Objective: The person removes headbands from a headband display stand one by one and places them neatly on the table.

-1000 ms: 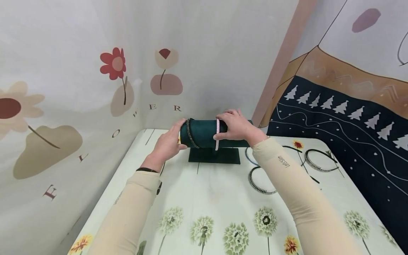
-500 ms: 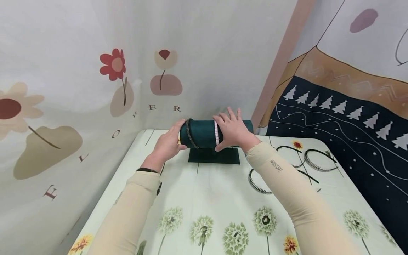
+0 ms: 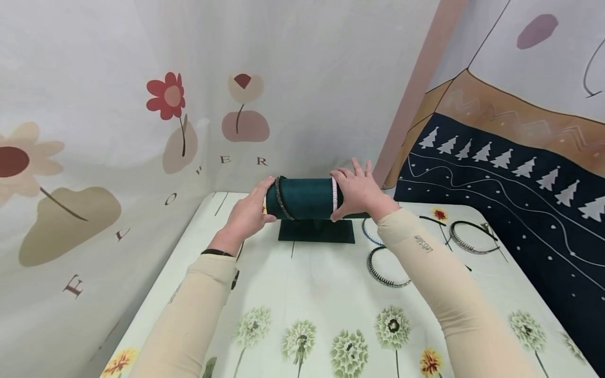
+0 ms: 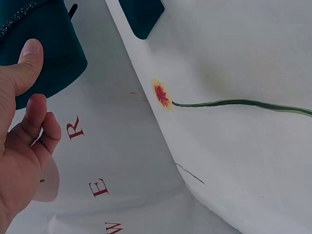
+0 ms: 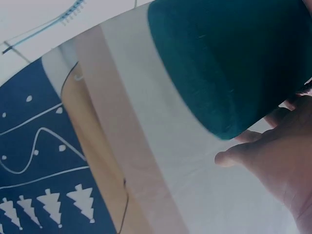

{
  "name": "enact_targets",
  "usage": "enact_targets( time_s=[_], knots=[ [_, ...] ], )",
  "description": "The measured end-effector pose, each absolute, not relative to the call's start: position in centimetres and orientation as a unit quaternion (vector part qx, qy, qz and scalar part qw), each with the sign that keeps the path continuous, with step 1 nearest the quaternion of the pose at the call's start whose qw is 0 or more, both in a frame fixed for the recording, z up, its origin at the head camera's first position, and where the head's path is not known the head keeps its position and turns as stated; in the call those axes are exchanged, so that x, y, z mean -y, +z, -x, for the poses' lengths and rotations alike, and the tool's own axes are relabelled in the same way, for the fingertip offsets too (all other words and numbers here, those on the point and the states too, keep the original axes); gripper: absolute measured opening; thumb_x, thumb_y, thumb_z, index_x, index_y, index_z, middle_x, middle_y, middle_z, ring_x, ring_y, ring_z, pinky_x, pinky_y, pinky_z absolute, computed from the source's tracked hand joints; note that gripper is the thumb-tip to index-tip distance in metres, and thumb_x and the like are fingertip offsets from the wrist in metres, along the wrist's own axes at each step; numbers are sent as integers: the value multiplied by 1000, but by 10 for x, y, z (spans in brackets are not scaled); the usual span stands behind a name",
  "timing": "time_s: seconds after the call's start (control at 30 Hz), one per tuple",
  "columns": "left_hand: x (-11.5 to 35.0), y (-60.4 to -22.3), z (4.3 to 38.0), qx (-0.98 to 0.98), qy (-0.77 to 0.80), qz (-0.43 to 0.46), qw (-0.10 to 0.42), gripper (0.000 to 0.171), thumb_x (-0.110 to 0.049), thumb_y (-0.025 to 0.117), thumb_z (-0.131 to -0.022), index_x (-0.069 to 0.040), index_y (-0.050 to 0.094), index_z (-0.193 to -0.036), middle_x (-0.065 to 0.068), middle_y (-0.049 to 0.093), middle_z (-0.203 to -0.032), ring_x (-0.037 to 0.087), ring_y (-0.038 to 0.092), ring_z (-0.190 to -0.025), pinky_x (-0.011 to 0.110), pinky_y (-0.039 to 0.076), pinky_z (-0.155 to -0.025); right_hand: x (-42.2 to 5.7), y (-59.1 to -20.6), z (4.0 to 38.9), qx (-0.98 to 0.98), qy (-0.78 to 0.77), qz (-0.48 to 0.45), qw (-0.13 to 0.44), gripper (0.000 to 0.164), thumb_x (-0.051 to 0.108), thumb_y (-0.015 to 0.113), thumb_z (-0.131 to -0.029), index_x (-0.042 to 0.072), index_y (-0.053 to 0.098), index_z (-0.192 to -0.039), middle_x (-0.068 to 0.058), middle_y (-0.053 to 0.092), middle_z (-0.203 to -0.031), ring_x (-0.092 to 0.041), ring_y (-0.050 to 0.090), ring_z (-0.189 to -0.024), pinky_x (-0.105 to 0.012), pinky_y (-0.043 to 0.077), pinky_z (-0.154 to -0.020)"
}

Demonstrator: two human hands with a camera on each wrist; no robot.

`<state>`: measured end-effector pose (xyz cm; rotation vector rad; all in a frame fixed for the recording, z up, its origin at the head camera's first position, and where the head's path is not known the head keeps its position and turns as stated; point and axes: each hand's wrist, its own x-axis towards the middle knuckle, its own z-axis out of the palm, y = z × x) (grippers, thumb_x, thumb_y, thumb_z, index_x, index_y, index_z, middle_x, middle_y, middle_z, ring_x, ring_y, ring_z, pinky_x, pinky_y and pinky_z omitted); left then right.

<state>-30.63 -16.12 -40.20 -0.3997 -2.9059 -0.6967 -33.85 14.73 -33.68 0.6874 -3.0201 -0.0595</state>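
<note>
A dark green velvet roll lies level on its display stand, whose flat base rests on the table. Round its left part sits a dark glittery headband, and further right a pale pink headband. My left hand holds the left end of the roll, thumb in front; the left wrist view shows the thumb against the velvet. My right hand pinches the pink headband between thumb and fingertips, some fingers raised. In the right wrist view the right hand is partly hidden by the roll.
To the right on the flowered tablecloth lie several toothed headbands: a dark one, a blue one and a grey one. My right sleeve covers part of them. A pale curtain hangs close behind the stand.
My right hand first shifts slightly left on the roll with the pink headband, then moves right along it, taking the headband along. The left hand and the dark headband stay put.
</note>
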Motion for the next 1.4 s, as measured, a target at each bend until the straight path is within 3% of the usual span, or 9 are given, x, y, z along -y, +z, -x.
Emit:
enact_targets(
  time_s=[0.53,1.0,1.4],
  knots=[
    [161,-401,307,962,-225,141,64,109,-18,87,-92,-23,14,-173,3,20,-181,37,69,-98,54,59,-104,-187,-335,338,980,26,-200,3,123,57,96,-71,17,33,-168,-19,35,-173,-51,5,-165,-81,-4,-128],
    [160,-402,308,962,-228,133,62,110,-18,87,-91,-25,14,-173,2,17,-182,41,68,-116,56,55,-113,-208,-332,339,983,38,-181,-10,124,54,98,-69,18,32,-167,-20,42,-169,-48,9,-165,-80,-4,-129],
    [160,-400,307,963,-228,132,59,109,-18,87,-92,-25,15,-173,2,18,-181,41,68,-113,56,56,-111,-219,-333,339,984,56,-171,-10,121,51,98,-69,17,34,-166,-21,44,-168,-50,8,-165,-82,-6,-127]
  ],
)
